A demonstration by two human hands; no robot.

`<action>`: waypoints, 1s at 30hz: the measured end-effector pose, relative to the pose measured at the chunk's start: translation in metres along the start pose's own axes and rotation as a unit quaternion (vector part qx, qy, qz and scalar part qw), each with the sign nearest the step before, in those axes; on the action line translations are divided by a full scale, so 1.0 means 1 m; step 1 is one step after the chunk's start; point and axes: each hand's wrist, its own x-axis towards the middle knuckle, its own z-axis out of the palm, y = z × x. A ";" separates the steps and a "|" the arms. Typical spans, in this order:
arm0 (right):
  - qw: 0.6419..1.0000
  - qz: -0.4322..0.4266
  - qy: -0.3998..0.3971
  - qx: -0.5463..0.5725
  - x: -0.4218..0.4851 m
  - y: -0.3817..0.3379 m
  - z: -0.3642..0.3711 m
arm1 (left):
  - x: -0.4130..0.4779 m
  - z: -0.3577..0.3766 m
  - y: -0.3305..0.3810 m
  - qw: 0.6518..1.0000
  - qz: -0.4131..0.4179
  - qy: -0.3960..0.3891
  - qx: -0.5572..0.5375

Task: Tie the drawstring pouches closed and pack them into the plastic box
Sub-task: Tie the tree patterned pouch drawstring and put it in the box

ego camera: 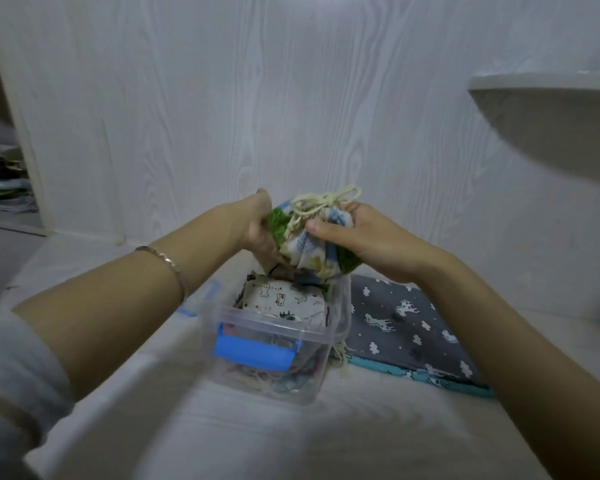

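The drawstring pouch [312, 244], a bundle of green, blue and white printed cloth, is held in the air just above the far end of the plastic box [284, 382], its underside close to the box's rim. Its mouth is gathered at the top, where a cream cord [321, 202] lies in loose loops. The left hand [257, 230] grasps the pouch's left side, fingers wrapped round the cloth and reaching down toward the box opening. The right hand [357, 237] grasps the right side, with the thumb pressed across the front of the fabric and the fingers curled behind it. The box is clear, stands open on a white surface [222, 438], and has a blue latch [253, 351] on its near end. Inside it a pale pouch with small cartoon prints [284, 301] lies on top, and more coloured cloth shows through the wall lower down. A cream string end [340, 355] hangs outside the box's right near corner. Touching the box on the right lies a flat dark grey cloth [406, 323] printed with white clouds and horses, edged in teal. The left wrist wears a thin bracelet [167, 263], and a light sleeve [11, 375] covers the upper forearm. A white wood-grain wall [222, 98] stands behind.
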 end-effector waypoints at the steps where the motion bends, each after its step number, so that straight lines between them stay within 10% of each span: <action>1: 0.999 0.010 -0.019 -0.032 0.000 0.002 0.002 | -0.008 -0.004 -0.001 0.999 -0.008 -0.004 0.044; 4: 0.987 0.020 -0.074 -0.145 0.003 0.008 0.015 | -0.041 -0.002 -0.004 0.936 0.045 0.074 0.342; 7: 0.960 0.041 -0.183 -0.207 0.003 0.002 0.024 | -0.065 0.008 -0.008 0.742 0.295 0.188 0.572; 11: 0.960 0.122 -0.222 -0.116 0.018 -0.015 0.003 | -0.072 -0.001 -0.023 0.784 0.114 -0.088 0.604; 14: 0.970 0.174 -0.087 -0.145 0.065 0.007 -0.013 | -0.053 -0.011 -0.041 0.739 0.007 -0.086 0.668; 23: 0.728 0.303 -0.206 -0.580 0.136 0.074 0.016 | -0.009 -0.008 -0.056 0.620 -0.129 -0.094 0.768; 30: 0.773 0.347 -0.222 -0.482 0.144 0.082 0.007 | 0.004 -0.009 -0.063 0.570 -0.152 -0.117 0.799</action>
